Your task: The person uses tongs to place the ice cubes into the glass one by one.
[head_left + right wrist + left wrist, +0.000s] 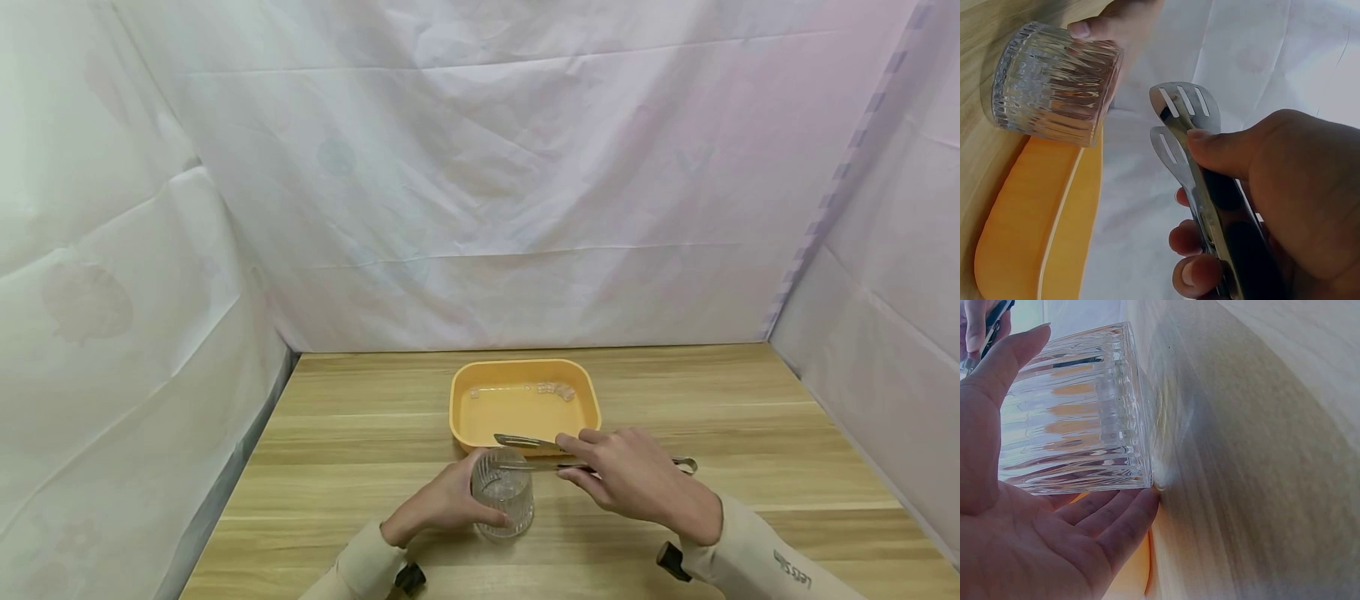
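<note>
A clear ribbed drinking glass stands upright on the table in front of the yellow tub. My left hand holds its side, the thumb at the near wall and the fingers round the far side. In the left wrist view, fingertips reach down to the glass's base; a pale, blocky patch shows through the lower wall. My right hand grips metal tongs with slotted tips and dark handle grips. Those tips are apart with nothing between them, above the glass's mouth in the head view.
Behind the glass sits the yellow tub, with several small clear cubes along its far side. Wood-grain table extends to both sides. White cloth hangs at the back and sides.
</note>
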